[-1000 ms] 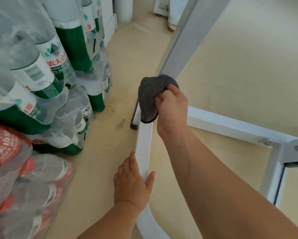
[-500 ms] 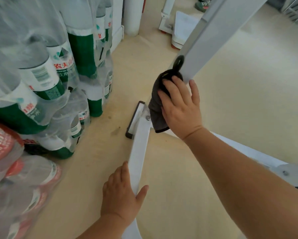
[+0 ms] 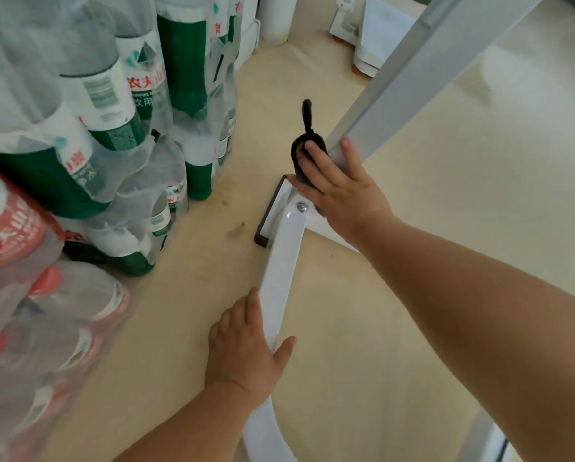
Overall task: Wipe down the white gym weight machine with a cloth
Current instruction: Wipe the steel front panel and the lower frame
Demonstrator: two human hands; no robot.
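The white weight machine frame shows as a slanted upright bar and a curved floor rail that meet at a bolted joint near a black foot pad. My right hand presses a dark grey cloth against the left side of the slanted bar just above the joint, fingers spread over bar and cloth. A strip of the cloth sticks up above the hand. My left hand grips the floor rail lower down, thumb on its right side and fingers on its left.
Shrink-wrapped packs of water bottles are stacked close on the left, some green-labelled, some red. Beige floor lies to the right of the frame. White equipment feet stand at the back.
My right hand and the cloth moved from the top of the floor rail up onto the slanted bar, with fingers now spread. The left hand kept its grip on the rail.
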